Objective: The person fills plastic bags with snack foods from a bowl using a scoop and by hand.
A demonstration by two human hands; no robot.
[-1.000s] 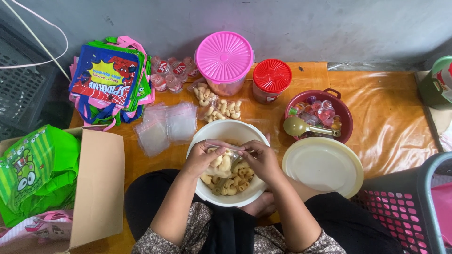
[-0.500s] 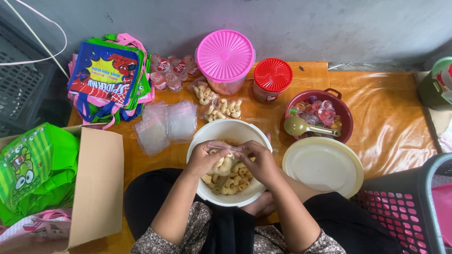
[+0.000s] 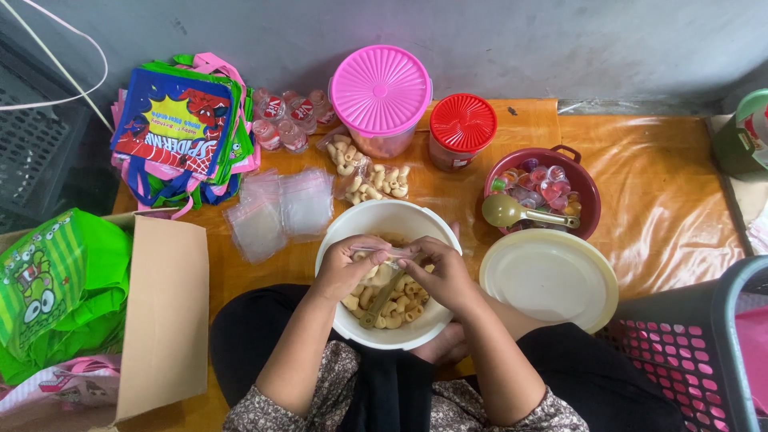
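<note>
At the far left a green bag (image 3: 56,280) is lying beside a cardboard box (image 3: 156,320), with empty clear pouches (image 3: 280,210) resting on the worktop (image 3: 672,184). Over the white bowl (image 3: 352,226) of pale curled snacks (image 3: 400,308), the left hand (image 3: 346,268) and right hand (image 3: 444,276) are meeting, fingers pinched together on a small clear pouch (image 3: 386,253) stretching sideways between them, equally near both hands. A cream lid (image 3: 550,278) is sitting to the right.
</note>
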